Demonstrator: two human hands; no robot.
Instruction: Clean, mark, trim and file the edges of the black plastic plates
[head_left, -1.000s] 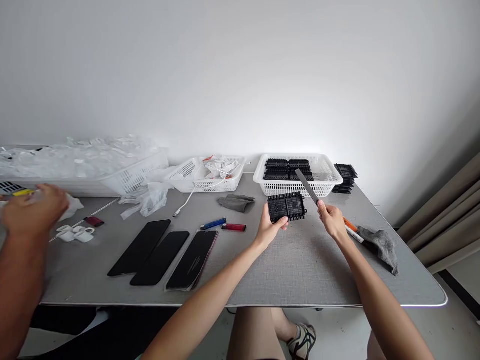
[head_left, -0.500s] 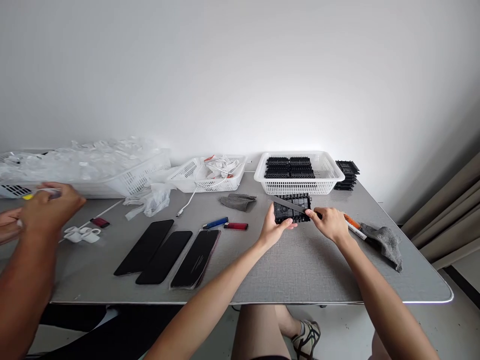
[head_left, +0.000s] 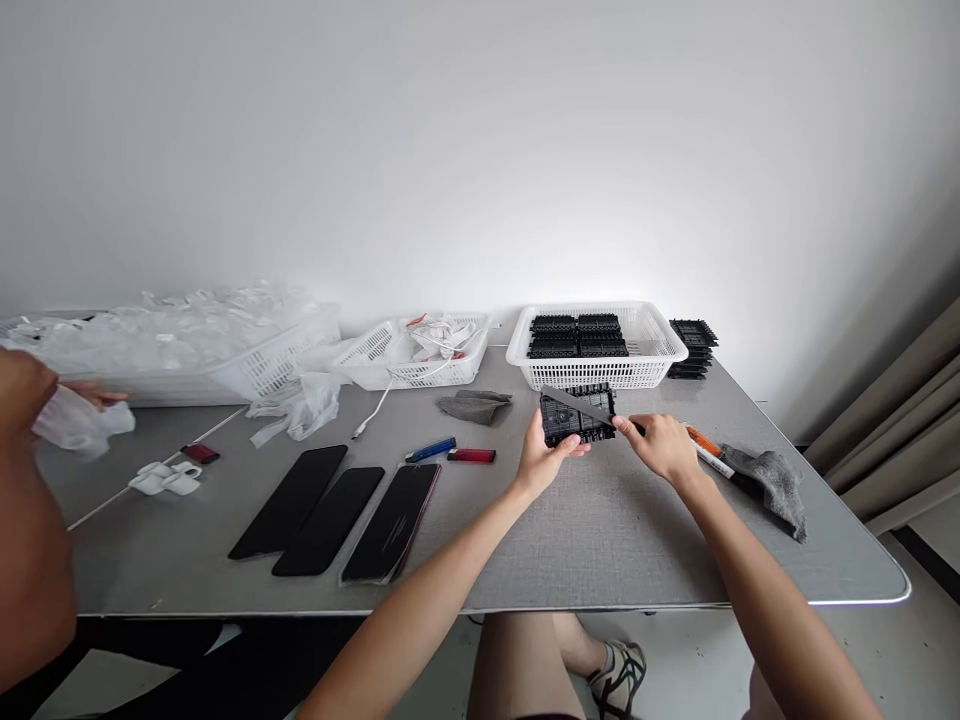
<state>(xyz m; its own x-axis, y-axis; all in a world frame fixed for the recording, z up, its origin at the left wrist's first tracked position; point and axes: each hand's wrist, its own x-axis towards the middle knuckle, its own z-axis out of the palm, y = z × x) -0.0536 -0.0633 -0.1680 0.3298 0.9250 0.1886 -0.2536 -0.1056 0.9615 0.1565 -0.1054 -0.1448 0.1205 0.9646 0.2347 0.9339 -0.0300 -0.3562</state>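
My left hand (head_left: 547, 450) grips a flat black plastic part (head_left: 559, 422) with toothed edges by its near left side, just above the table. In my right hand (head_left: 664, 443) is a flat grey file (head_left: 581, 404) with a dark handle, its blade lying slantwise across the part's upper face. Beyond them stands a white basket (head_left: 596, 375) holding several similar black parts (head_left: 577, 335). A stack of more such parts (head_left: 694, 345) rests to the right of the basket. By my right wrist lie an orange-and-white marker or cutter (head_left: 709, 448) and a grey cloth (head_left: 772, 485).
Three black phones (head_left: 394, 520) lie left of my arm. Blue (head_left: 431, 449) and red (head_left: 471, 456) lighters and a grey rag (head_left: 474, 405) are near the middle. A cable basket (head_left: 409, 375) and a plastic-filled basket (head_left: 277, 345) stand behind. A co-worker's arm (head_left: 34, 520) reaches in at left.
The file and the black part have shifted slightly left, still in my hands. The co-worker's hands have moved left and now hold a clear plastic bag.
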